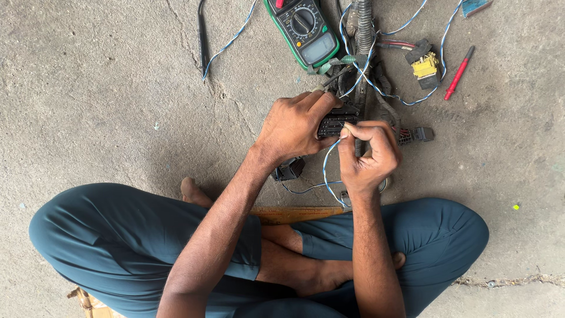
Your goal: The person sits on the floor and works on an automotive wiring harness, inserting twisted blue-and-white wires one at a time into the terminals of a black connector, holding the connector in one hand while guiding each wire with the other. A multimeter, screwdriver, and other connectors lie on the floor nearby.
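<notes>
Left hand [292,125] grips connector [334,124] (right hand [369,156] pinches wire [327,158])

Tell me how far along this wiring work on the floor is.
Laid out already: green multimeter, red probe. In hand: left hand grips the black multi-pin connector while right hand pinches a blue-white wire at it. Left untouched: the yellow connector and grey plug.

Rough, cracked grey concrete floor [106,88] in soft daylight
</notes>
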Motion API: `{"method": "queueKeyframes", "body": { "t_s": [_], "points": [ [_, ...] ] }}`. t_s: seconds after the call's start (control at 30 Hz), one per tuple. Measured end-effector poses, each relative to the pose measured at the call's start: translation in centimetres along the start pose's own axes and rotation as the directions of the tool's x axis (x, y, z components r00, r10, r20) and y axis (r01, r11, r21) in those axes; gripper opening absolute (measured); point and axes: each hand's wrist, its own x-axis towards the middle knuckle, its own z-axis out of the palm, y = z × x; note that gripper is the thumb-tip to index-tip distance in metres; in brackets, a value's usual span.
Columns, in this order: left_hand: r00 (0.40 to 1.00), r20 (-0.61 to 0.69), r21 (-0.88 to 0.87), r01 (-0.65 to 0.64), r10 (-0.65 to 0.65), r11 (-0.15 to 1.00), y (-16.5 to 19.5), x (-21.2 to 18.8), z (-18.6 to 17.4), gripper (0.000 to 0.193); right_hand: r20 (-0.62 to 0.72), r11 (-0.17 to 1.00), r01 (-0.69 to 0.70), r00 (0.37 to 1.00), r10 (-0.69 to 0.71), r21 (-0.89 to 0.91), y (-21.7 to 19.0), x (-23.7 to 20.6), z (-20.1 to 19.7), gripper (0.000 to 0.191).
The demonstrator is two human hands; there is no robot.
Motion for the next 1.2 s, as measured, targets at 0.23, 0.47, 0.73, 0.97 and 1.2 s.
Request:
{"method": "queueKeyframes", "body": {
  "t_s": [0.23,0.47,0.73,0.97,1.2],
  "points": [
    [1.000,0.011,0.013,0.014,-0.014,1.000,-0.1,-0.1,-0.1,0.060,-0.004,1.000,0.019,1.000,-0.019,-0.011,0.3,-0.3,0.2,0.010],
    [1.000,0.009,-0.005,0.010,-0.010,1.000,-0.1,-0.2,-0.3,0.062,-0.006,0.998,0.040,0.999,-0.040,-0.043,0.0,-0.2,0.3,0.010],
    [1.000,0.009,0.019,0.003,-0.003,1.000,-0.2,-0.3,-0.1,0.057,0.047,0.993,0.035,0.998,-0.030,-0.114,-0.8,0.2,0.2,0.010],
    [0.999,0.024,0.018,0.024,-0.024,1.000,-0.1,-0.1,0.0,0.059,0.041,0.993,-0.030,0.999,0.035,-0.114,-0.6,0.3,0.2,0.010],
    [1.000,0.019,0.008,0.024,-0.024,1.000,-0.1,-0.1,-0.1,0.059,0.008,0.998,0.002,1.000,-0.002,-0.059,-0.3,-0.1,0.3,0.009]
  ]
}}
